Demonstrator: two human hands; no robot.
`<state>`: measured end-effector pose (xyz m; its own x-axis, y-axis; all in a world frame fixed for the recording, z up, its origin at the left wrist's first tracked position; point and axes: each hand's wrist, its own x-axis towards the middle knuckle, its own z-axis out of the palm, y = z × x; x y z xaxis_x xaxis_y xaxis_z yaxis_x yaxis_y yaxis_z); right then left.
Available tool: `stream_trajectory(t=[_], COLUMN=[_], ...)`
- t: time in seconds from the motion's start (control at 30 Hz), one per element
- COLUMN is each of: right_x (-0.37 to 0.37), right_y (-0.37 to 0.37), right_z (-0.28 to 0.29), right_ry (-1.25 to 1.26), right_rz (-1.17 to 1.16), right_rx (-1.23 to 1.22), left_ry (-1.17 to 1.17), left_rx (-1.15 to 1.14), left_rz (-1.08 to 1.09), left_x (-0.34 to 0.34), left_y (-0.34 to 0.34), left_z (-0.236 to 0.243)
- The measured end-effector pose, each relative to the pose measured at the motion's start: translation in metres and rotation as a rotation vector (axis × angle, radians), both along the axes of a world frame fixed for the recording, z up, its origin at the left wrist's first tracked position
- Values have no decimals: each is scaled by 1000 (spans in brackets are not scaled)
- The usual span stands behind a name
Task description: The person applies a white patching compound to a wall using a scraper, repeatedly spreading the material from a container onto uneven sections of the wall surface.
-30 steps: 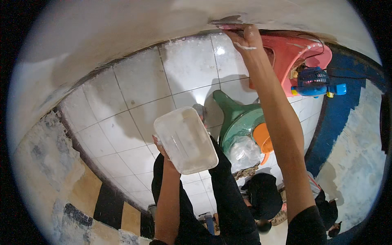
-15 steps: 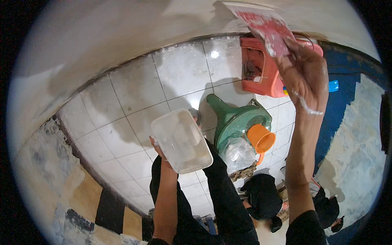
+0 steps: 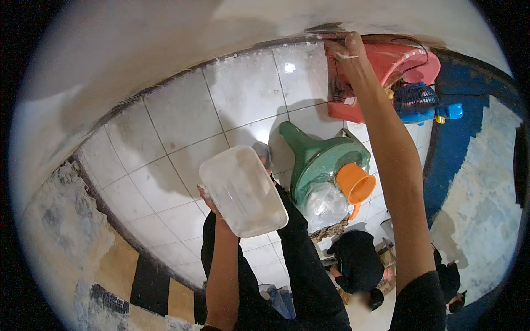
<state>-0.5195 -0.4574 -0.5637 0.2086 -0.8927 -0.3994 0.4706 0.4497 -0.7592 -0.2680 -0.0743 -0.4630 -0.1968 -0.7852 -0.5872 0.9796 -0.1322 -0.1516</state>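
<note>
My left hand [image 3: 208,199] is closed around the side of a white rectangular plastic tub [image 3: 243,190], held over my legs. Whitish residue coats the inside of the tub. My right arm reaches far forward, and my right hand [image 3: 350,49] is closed at the lower part of the pale wall [image 3: 182,38]. White paste is smeared on the back of that hand. The flat red-and-white scraper it grips is almost wholly hidden at the wall; only a dark sliver or shadow shows beside the fingers.
A green plastic stool [image 3: 309,151] carries an orange mug [image 3: 356,183] and a clear plastic bag [image 3: 326,204]. Beyond it stand a red plastic piece of furniture [image 3: 345,105] and a blue fan [image 3: 417,102]. Two people in black, one crouching [image 3: 358,262], are at lower right. White tiles [image 3: 187,138] cover the floor.
My right hand has moved forward and left to the wall, turning the scraper from face-on to nearly out of sight. The tub in my left hand has barely shifted.
</note>
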Motion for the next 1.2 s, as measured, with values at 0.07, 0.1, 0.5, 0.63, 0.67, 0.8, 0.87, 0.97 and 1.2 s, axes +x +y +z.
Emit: stream_trajectory(t=[0.07, 0.1, 0.5, 0.63, 0.67, 0.8, 0.87, 0.97, 1.2], right_x=[14, 19, 44, 65, 56, 35, 30, 52, 153], right_y=[6, 8, 36, 64, 68, 111, 128, 136, 101], right_z=[34, 49, 237, 288, 291, 293, 265, 218, 149], right_ry=[99, 129, -151, -135, -246, 74, -79, 263, 1213], right_rz=[-33, -34, -32, 15, 121, 132, -141, -417, -660], right_rx=[45, 57, 244, 192, 170, 6, 137, -146, -776], left_ry=[-7, -16, -4, -15, -19, 17, 40, 72, 46], left_rx=[1, -11, -122, -114, -115, -90, -77, -104, -158], left_rz=[-11, -17, -39, -44, -42, -40, -24, 1, 56], left_x=[-2, -1, -13, -14, -12, -10, -6, -1, 21], left_y=[0, 1, -16, -18, -17, -15, -8, -3, 22], left_z=[1, -2, -1, 0, 1, -1, -7, -12, -19])
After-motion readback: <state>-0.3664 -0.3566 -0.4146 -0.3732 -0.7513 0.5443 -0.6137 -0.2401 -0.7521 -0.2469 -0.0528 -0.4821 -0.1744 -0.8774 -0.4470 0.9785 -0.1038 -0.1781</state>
